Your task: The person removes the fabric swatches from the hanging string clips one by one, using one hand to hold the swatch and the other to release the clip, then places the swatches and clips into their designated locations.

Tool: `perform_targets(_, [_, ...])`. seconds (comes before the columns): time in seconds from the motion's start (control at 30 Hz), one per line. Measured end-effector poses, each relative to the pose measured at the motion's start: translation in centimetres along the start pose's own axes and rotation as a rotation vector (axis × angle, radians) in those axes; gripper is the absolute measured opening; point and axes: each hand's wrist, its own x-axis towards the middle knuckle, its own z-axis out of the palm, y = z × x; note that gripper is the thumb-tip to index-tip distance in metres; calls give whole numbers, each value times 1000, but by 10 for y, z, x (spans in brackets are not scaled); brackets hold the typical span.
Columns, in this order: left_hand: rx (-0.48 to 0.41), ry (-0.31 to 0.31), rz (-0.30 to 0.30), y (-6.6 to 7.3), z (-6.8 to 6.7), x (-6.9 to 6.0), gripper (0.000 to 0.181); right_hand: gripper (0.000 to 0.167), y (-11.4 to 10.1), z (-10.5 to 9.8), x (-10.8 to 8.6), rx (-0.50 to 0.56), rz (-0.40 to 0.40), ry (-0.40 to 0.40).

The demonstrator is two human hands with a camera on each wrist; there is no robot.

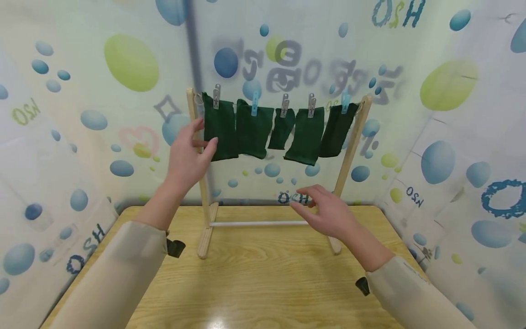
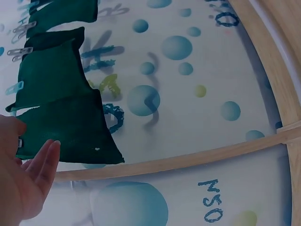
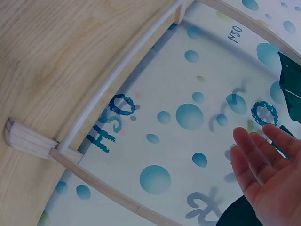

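Note:
Several dark green cloths hang in a row from a line, held by grey and light blue clips. My left hand (image 1: 189,153) is at the left post, beside the leftmost cloth (image 1: 223,132), fingers apart; whether it touches the cloth I cannot tell. In the left wrist view the left hand (image 2: 23,179) overlaps that cloth's (image 2: 70,127) clipped edge. My right hand (image 1: 328,212) hovers below the cloths near the right post, holding nothing. The right wrist view shows the right hand (image 3: 270,174) with relaxed fingers, near green cloth (image 3: 291,84).
A wooden rack with a left post (image 1: 204,196), a right post (image 1: 352,146) and a white lower bar (image 1: 259,224) stands on the wood-grain table (image 1: 255,274). Behind it hangs a patterned curtain (image 1: 131,64) with blue and green spots. Dark bands (image 1: 176,248) show at both wrists.

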Motion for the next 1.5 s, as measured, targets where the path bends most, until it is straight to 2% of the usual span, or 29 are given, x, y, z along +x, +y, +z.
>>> perform_targets(0.23, [5,8,-45,7,7,13,59,58,-7,-4,8,1,-23,8])
perform_targets(0.5, [-121,-26,-200,12,16,19,62,52,-18,-13,18,12,-49,24])
perform_targets(0.63, [-103,-19,-262,14,17,23,64,51,-27,-18,27,31,-54,26])
perform_targets(0.73, [-44,8,-279,15,19,27,61,50,-34,-23,33,48,-62,28])
perform_targets(0.9, [41,65,-256,16,21,36,49,48,-46,-32,42,86,-94,35])
perform_targets(1.0, [39,82,-256,17,20,38,40,46,-53,-39,48,93,-130,51])
perform_targets(1.13, [-23,94,-271,17,15,35,33,42,-63,-47,59,121,-172,93])
perform_targets(1.33, [-126,117,-255,19,11,26,27,36,-81,-57,73,194,-197,126])
perform_targets(1.5, [-323,108,-295,23,9,21,30,36,-95,-64,84,255,-208,145])
